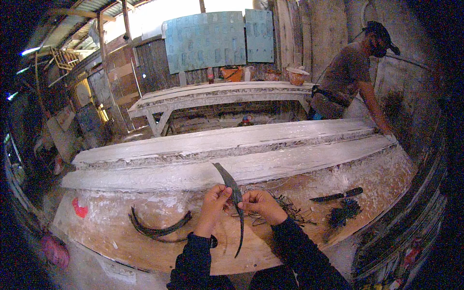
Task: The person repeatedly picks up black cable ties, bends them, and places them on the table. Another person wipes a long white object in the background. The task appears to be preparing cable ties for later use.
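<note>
Dark, curved strip was held upright over the workbench, its long axis running away from the body, pinched at mid-length between left hand and right hand.

We take this for a rough open-sided workshop: plaster-crusted plank benches across mid frame, timber posts and sheet roofing upper left, buckets on the far bench, a knife at right. Possibly a crafts shed; the edges are dark.
</note>
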`<action>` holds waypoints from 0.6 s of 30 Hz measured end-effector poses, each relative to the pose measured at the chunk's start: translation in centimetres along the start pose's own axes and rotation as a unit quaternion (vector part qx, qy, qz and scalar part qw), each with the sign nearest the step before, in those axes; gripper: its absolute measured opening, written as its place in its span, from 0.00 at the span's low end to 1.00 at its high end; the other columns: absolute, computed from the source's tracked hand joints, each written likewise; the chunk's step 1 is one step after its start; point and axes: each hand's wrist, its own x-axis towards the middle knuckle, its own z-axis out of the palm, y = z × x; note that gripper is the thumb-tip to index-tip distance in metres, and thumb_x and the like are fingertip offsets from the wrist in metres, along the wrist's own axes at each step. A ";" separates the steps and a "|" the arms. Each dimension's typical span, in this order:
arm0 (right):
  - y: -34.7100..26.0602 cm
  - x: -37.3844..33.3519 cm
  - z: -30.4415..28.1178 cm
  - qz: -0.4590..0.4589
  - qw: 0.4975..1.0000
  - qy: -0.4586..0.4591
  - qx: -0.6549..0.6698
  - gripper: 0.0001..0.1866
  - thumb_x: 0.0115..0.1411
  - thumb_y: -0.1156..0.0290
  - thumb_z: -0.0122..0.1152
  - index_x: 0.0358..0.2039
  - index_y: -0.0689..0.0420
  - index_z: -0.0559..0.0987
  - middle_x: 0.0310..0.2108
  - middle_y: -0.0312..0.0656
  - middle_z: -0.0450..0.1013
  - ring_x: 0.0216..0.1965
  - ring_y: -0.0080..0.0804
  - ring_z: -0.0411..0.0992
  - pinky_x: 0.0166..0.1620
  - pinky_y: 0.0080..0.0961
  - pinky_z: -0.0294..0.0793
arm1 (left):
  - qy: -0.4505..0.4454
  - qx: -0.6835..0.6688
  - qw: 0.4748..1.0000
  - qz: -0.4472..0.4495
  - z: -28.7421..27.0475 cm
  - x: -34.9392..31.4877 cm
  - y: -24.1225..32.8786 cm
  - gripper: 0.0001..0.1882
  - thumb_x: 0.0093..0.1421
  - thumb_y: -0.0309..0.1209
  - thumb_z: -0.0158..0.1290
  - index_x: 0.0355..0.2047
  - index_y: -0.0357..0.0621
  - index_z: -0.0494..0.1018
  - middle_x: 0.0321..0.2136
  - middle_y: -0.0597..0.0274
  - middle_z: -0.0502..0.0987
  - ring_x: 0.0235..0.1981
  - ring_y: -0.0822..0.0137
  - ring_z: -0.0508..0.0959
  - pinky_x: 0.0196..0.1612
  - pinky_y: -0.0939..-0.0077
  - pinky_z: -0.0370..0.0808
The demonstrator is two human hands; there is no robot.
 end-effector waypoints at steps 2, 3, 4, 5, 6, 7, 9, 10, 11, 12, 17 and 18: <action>0.1 0.0 -0.1 -0.028 0.999 0.017 -0.037 0.06 0.50 0.71 0.60 0.21 0.54 0.72 0.19 0.27 0.67 0.21 0.13 0.61 0.26 0.13 0.59 | 0.004 0.018 1.000 0.007 0.1 0.0 0.0 0.07 0.54 0.33 0.53 0.27 0.44 0.68 0.18 0.70 0.70 0.18 0.78 0.69 0.18 0.84 0.64; 0.2 0.0 -0.2 -0.030 0.997 0.041 -0.057 0.06 0.50 0.71 0.60 0.21 0.55 0.72 0.19 0.27 0.67 0.21 0.13 0.61 0.26 0.13 0.59 | -0.031 -0.011 0.999 0.018 0.2 0.0 0.0 0.07 0.53 0.31 0.54 0.27 0.43 0.68 0.18 0.70 0.70 0.18 0.78 0.68 0.18 0.84 0.64; 0.3 0.1 -0.2 -0.043 0.994 0.061 -0.080 0.06 0.50 0.71 0.60 0.21 0.55 0.72 0.20 0.27 0.67 0.22 0.13 0.62 0.26 0.13 0.60 | -0.062 -0.023 0.997 0.029 0.3 0.0 0.0 0.06 0.53 0.30 0.54 0.27 0.43 0.68 0.18 0.69 0.70 0.18 0.78 0.68 0.17 0.85 0.64; 0.4 0.2 -0.3 -0.071 0.986 0.081 -0.124 0.06 0.51 0.70 0.60 0.21 0.56 0.72 0.20 0.27 0.68 0.22 0.13 0.62 0.27 0.14 0.60 | -0.092 -0.036 0.994 0.040 0.3 0.0 -0.1 0.06 0.52 0.28 0.55 0.27 0.43 0.68 0.18 0.69 0.70 0.18 0.78 0.68 0.17 0.85 0.64; 0.5 0.3 -0.4 -0.075 0.989 0.079 -0.099 0.06 0.51 0.70 0.60 0.22 0.56 0.73 0.20 0.27 0.68 0.23 0.14 0.62 0.27 0.14 0.61 | -0.097 -0.041 0.993 0.044 0.4 0.0 -0.1 0.06 0.52 0.27 0.55 0.27 0.42 0.68 0.18 0.69 0.70 0.18 0.78 0.68 0.18 0.85 0.64; 0.6 0.4 -0.4 -0.093 0.988 0.077 -0.095 0.06 0.51 0.70 0.60 0.22 0.56 0.73 0.21 0.27 0.68 0.23 0.14 0.62 0.27 0.14 0.61 | -0.101 -0.047 0.993 0.048 0.4 0.0 -0.2 0.06 0.51 0.26 0.55 0.27 0.42 0.68 0.18 0.69 0.70 0.18 0.78 0.68 0.18 0.85 0.64; 0.7 0.4 -0.5 -0.121 0.986 0.073 -0.093 0.07 0.52 0.69 0.59 0.22 0.57 0.73 0.21 0.28 0.69 0.24 0.14 0.63 0.28 0.14 0.62 | -0.104 -0.046 0.992 0.056 0.4 0.1 -0.3 0.06 0.51 0.24 0.54 0.27 0.41 0.67 0.18 0.69 0.69 0.18 0.78 0.67 0.18 0.85 0.65; 0.7 0.4 -0.6 -0.131 0.984 0.070 -0.095 0.07 0.52 0.69 0.59 0.23 0.57 0.73 0.22 0.28 0.69 0.24 0.15 0.63 0.29 0.15 0.63 | -0.102 -0.039 0.992 0.060 0.3 0.1 -0.4 0.06 0.51 0.24 0.54 0.28 0.41 0.67 0.19 0.69 0.69 0.18 0.78 0.67 0.18 0.85 0.65; 0.7 0.4 -0.6 -0.144 0.981 0.071 -0.109 0.07 0.52 0.69 0.59 0.23 0.57 0.73 0.22 0.28 0.69 0.24 0.15 0.63 0.29 0.15 0.63 | -0.091 -0.023 0.994 0.057 0.2 0.1 -0.4 0.06 0.51 0.24 0.54 0.28 0.41 0.67 0.19 0.69 0.69 0.18 0.78 0.67 0.18 0.84 0.65; 0.7 0.3 -0.7 -0.130 0.983 0.075 -0.103 0.07 0.52 0.69 0.59 0.23 0.57 0.73 0.22 0.28 0.69 0.24 0.15 0.63 0.29 0.15 0.63 | -0.095 -0.026 0.993 0.068 0.2 0.2 -0.5 0.06 0.51 0.23 0.54 0.28 0.41 0.66 0.20 0.69 0.69 0.19 0.78 0.68 0.19 0.84 0.66; 0.5 0.1 -0.8 -0.041 0.991 0.097 -0.088 0.07 0.52 0.69 0.59 0.23 0.56 0.73 0.21 0.28 0.68 0.24 0.15 0.63 0.30 0.14 0.63 | -0.064 0.009 0.994 0.085 -0.1 0.2 -0.6 0.07 0.51 0.23 0.54 0.27 0.42 0.65 0.23 0.69 0.68 0.24 0.78 0.69 0.25 0.84 0.69; 0.4 0.2 -0.8 -0.065 0.991 0.088 -0.077 0.07 0.52 0.68 0.59 0.23 0.56 0.73 0.21 0.28 0.68 0.24 0.15 0.63 0.30 0.14 0.63 | -0.075 -0.013 0.993 0.088 -0.1 0.2 -0.7 0.07 0.51 0.23 0.54 0.27 0.42 0.65 0.23 0.69 0.68 0.25 0.78 0.69 0.27 0.84 0.69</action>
